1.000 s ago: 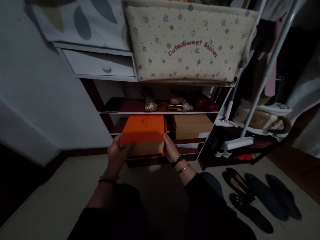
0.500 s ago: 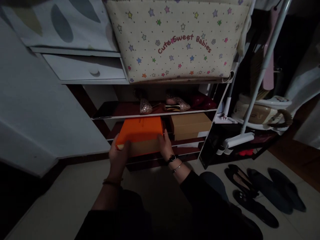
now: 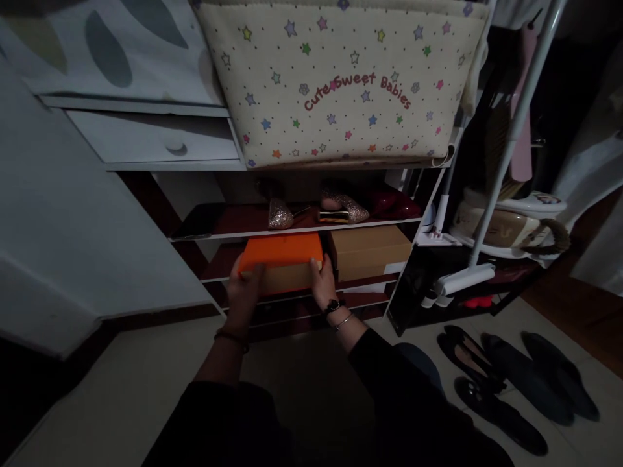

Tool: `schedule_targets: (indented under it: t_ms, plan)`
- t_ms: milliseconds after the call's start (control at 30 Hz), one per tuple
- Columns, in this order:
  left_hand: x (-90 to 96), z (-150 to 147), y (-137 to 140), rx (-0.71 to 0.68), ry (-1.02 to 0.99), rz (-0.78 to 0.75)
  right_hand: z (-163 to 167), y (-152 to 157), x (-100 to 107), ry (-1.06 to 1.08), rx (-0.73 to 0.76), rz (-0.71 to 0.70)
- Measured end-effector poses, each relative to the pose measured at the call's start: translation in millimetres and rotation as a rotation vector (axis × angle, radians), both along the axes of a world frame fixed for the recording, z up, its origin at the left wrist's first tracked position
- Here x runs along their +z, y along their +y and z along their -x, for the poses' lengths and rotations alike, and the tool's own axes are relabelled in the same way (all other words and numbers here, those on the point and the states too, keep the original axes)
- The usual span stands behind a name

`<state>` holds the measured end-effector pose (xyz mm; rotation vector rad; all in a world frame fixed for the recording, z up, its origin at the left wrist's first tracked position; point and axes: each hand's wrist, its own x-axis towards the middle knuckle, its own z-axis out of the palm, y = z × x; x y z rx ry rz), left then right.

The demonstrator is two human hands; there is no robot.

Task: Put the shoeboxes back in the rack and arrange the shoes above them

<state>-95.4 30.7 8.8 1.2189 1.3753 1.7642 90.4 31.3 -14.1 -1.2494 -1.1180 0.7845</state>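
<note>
Gripping orange box (image 3: 285, 249), "Cute Sweet Babies" bin (image 3: 343, 84)

Room left of orange box (image 3: 285, 248), cardboard box (image 3: 370, 250) close on its right, upper shelf (image 3: 238, 218) just above

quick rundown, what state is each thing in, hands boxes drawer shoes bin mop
orange box, held, lid state unclear
left hand, closed on the box's left side
right hand, closed on its right side
brown box, looks closed
drawer, looks shut
glittery shoes, unworn, on a shelf
dark red shoes, unworn, same shelf
black shoes, unworn, on the floor
printed bin, upright
mop, tilted
</note>
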Motion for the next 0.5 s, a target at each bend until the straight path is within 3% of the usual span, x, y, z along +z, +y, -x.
schedule_targets:
  t_ms: [500]
  plan:
    - [0.2,-9.5,3.1,-0.022,-0.101,-0.013,1.8,12.2,2.9,0.033,-0.021,0.061]
